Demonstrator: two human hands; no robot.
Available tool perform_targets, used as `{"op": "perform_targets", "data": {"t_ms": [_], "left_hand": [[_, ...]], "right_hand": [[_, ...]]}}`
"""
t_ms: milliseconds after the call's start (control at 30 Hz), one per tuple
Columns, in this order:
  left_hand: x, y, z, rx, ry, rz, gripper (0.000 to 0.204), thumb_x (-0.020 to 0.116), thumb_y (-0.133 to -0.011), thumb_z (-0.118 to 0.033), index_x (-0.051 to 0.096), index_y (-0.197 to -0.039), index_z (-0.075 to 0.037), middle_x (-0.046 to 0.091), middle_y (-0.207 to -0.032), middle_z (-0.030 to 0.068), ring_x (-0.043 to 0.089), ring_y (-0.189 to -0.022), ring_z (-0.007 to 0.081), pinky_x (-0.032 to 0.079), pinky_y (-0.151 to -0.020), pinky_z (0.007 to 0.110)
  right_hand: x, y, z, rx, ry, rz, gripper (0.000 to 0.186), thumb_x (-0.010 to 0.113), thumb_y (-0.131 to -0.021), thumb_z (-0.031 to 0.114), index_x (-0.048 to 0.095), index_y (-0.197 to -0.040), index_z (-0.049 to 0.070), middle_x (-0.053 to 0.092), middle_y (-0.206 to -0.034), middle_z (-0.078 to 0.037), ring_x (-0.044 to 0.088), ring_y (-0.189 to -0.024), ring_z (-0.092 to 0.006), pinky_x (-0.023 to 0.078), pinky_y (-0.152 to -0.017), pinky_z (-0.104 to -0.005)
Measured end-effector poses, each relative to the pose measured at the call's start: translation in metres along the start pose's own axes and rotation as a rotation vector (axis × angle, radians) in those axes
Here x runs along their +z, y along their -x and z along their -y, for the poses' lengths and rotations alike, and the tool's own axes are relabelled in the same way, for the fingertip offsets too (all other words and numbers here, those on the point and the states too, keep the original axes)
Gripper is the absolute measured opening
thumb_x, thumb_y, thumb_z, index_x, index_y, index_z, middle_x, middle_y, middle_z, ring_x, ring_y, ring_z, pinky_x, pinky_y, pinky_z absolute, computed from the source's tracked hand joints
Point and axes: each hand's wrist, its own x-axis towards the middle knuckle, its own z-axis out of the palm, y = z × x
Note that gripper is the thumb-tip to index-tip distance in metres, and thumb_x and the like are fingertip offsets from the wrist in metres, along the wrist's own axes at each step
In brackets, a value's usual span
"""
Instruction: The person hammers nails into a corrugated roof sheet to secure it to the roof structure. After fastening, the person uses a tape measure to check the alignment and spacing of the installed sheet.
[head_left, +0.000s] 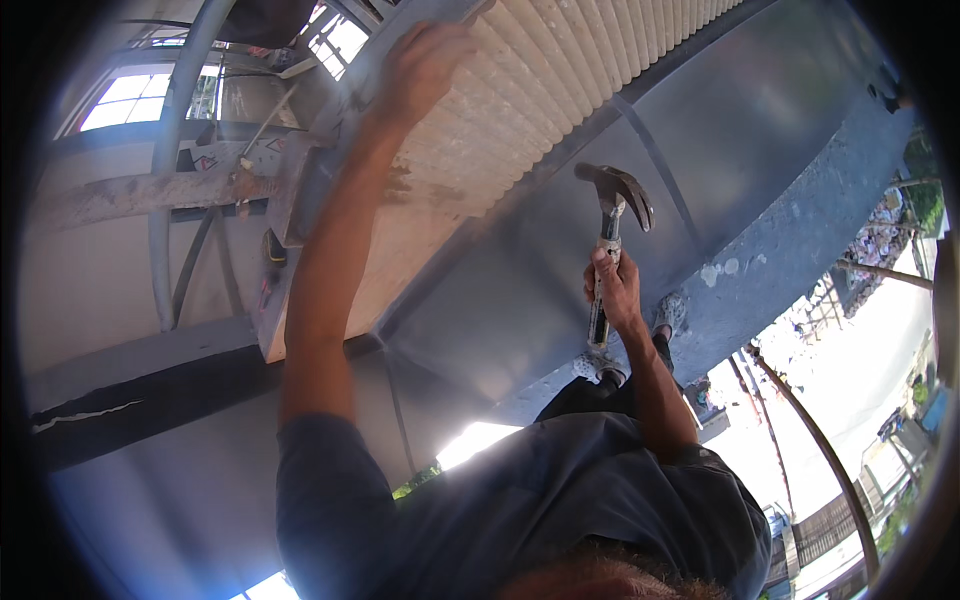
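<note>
Above the dark shirt, the right hand is wrapping tightly around the handle of a claw hammer, whose long axis is running nearly straight up the view, its head lying beyond the fist and its striking face pointing left, toward the ribbed surface. Well apart from the hammer, the left hand is blurring beside that surface; whether it is gripping or touching anything, I cannot tell. Farther down, shod feet are standing on a grey ledge.
</note>
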Motion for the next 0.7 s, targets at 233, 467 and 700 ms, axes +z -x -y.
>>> {"op": "perform_targets", "data": {"t_ms": [233, 467, 700], "left_hand": [[-0.002, -0.003, -0.006, -0.015, 0.015, -0.014, 0.026, 0.079, -0.075, 0.005, 0.074, -0.099, -0.005, 0.07, -0.104, 0.0028, 0.064, -0.091, 0.024, 0.055, -0.078, 0.036], [-0.008, -0.005, -0.012, -0.127, 0.105, -0.022, 0.029, 0.08, -0.073, 0.007, 0.075, -0.099, -0.004, 0.07, -0.105, 0.0033, 0.064, -0.088, 0.0232, 0.055, -0.076, 0.034], [-0.012, -0.01, -0.016, -0.174, 0.137, -0.007, 0.02, 0.076, -0.079, 0.003, 0.075, -0.098, -0.003, 0.069, -0.103, 0.0086, 0.066, -0.091, 0.0264, 0.055, -0.078, 0.036]], "right_hand": [[0.08, -0.049, 0.084, -0.2, -0.162, 0.081, 0.063, 0.05, -0.099, 0.066, 0.054, -0.101, 0.003, 0.055, -0.067, -0.005, 0.055, -0.056, -0.0126, 0.044, -0.048, -0.0292], [0.127, -0.09, 0.102, -0.335, -0.167, 0.015, 0.062, 0.048, -0.102, 0.062, 0.054, -0.099, 0.001, 0.056, -0.067, -0.005, 0.054, -0.056, -0.011, 0.045, -0.049, -0.0282], [0.132, -0.095, 0.092, -0.48, -0.195, -0.041, 0.061, 0.049, -0.102, 0.062, 0.055, -0.101, 0.001, 0.054, -0.07, -0.004, 0.052, -0.056, -0.0105, 0.044, -0.048, -0.0279]]}}
